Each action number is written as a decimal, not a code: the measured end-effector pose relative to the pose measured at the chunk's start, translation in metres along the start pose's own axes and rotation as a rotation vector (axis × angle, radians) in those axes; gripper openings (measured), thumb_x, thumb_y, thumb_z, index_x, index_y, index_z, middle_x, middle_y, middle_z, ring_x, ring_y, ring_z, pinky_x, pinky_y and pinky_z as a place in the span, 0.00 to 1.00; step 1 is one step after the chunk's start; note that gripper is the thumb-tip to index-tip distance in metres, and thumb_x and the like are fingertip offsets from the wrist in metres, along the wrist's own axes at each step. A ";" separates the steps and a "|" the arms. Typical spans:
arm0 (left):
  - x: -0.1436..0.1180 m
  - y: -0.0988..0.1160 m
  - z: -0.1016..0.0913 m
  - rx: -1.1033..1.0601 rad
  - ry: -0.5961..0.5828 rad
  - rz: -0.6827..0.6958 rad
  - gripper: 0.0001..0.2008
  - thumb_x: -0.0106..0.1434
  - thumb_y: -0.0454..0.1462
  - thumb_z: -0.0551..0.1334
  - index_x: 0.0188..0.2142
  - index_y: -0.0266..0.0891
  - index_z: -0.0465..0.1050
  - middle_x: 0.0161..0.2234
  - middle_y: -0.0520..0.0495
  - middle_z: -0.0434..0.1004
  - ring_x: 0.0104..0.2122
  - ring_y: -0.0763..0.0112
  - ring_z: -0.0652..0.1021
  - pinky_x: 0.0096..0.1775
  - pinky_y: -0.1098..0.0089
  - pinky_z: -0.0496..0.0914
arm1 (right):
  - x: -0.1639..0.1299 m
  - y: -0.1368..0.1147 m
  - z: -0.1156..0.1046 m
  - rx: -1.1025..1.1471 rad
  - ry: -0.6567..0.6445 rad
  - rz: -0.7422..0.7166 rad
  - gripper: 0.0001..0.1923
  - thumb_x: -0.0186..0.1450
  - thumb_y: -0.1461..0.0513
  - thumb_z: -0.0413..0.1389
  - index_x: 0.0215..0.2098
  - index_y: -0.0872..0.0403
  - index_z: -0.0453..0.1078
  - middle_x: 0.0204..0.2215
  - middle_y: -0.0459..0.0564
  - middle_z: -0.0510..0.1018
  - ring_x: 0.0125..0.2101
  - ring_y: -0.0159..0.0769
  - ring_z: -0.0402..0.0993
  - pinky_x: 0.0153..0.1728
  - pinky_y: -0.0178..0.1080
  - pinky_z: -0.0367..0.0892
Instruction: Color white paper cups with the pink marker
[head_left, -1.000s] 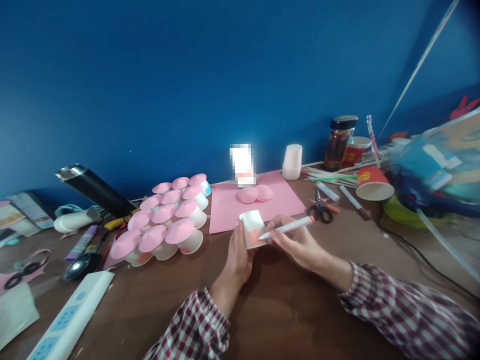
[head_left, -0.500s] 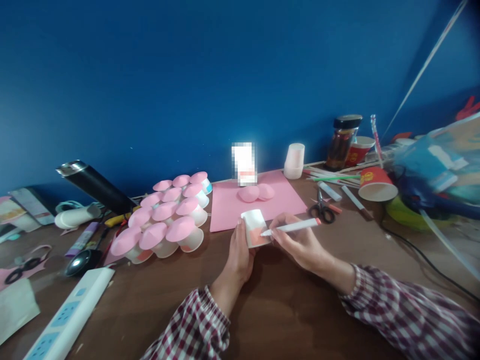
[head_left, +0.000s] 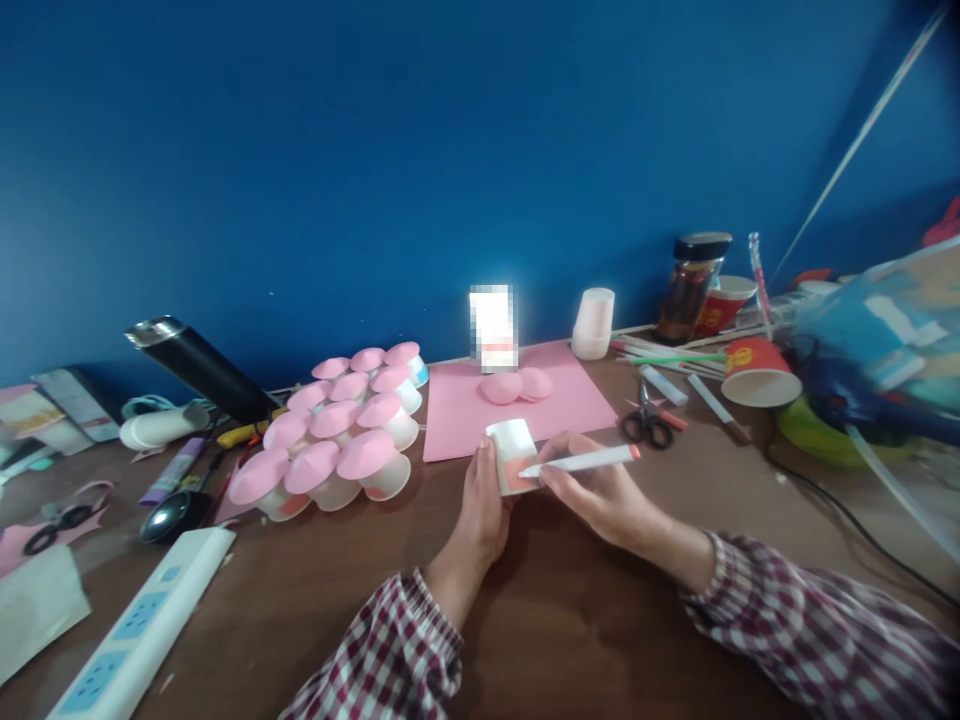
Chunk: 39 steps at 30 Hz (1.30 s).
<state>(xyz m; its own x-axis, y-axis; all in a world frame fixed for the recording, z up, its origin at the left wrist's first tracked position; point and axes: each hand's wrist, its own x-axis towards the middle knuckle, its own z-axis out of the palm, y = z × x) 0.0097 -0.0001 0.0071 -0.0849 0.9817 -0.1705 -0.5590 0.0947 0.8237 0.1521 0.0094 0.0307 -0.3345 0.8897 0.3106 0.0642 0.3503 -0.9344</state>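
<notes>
Near the middle of the frame, just below the pink sheet lying on the brown table, the left hand is wrapped around a small white paper cup turned upside down, fingers closed against its left side. That cup carries an orange patch on its wall. At its right, the right hand pinches a white marker with an orange end, fingers closed around the barrel, the tip touching the orange patch. Left of centre sits a cluster of pink-topped cups, close to the sheet's left edge. Two pink discs rest on the sheet's far part. Right of the marker, black scissors lie on the table, and a red cup lies tipped further right. At lower left a white power strip runs toward the corner.
</notes>
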 end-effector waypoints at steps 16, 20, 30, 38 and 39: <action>-0.003 0.000 0.003 0.053 0.010 0.029 0.21 0.62 0.53 0.58 0.40 0.38 0.73 0.37 0.38 0.78 0.37 0.56 0.78 0.38 0.59 0.73 | -0.002 -0.002 -0.002 -0.128 0.007 -0.063 0.02 0.64 0.62 0.55 0.34 0.53 0.68 0.28 0.47 0.75 0.27 0.33 0.69 0.28 0.35 0.64; -0.002 -0.001 0.001 0.053 0.019 0.012 0.23 0.61 0.54 0.59 0.40 0.37 0.73 0.37 0.38 0.78 0.37 0.56 0.78 0.39 0.59 0.73 | -0.002 -0.004 -0.004 -0.107 -0.029 -0.067 0.02 0.64 0.63 0.55 0.32 0.53 0.67 0.27 0.46 0.74 0.27 0.32 0.68 0.28 0.34 0.64; 0.002 0.001 0.000 0.004 0.004 -0.027 0.24 0.62 0.55 0.56 0.39 0.37 0.72 0.36 0.39 0.77 0.36 0.59 0.77 0.39 0.59 0.73 | 0.003 0.003 -0.005 0.144 -0.018 0.062 0.09 0.64 0.56 0.57 0.34 0.54 0.69 0.28 0.47 0.74 0.26 0.31 0.65 0.27 0.34 0.62; 0.002 0.002 -0.001 -0.009 0.031 -0.055 0.24 0.62 0.55 0.56 0.38 0.37 0.72 0.36 0.38 0.77 0.34 0.59 0.76 0.37 0.60 0.71 | 0.003 0.004 -0.006 0.200 -0.009 0.083 0.11 0.63 0.54 0.58 0.32 0.54 0.68 0.25 0.45 0.71 0.25 0.30 0.63 0.25 0.33 0.60; 0.002 0.002 -0.001 -0.016 0.025 -0.056 0.24 0.62 0.56 0.56 0.38 0.37 0.72 0.35 0.38 0.77 0.34 0.59 0.76 0.37 0.61 0.71 | 0.002 0.006 -0.005 0.226 0.002 0.088 0.11 0.63 0.54 0.59 0.32 0.54 0.68 0.25 0.45 0.71 0.25 0.30 0.63 0.25 0.33 0.60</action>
<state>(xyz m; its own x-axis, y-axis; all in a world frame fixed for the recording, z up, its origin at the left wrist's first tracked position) 0.0079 0.0017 0.0079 -0.0737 0.9706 -0.2293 -0.5764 0.1462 0.8040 0.1566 0.0150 0.0272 -0.3355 0.9144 0.2263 -0.1193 0.1971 -0.9731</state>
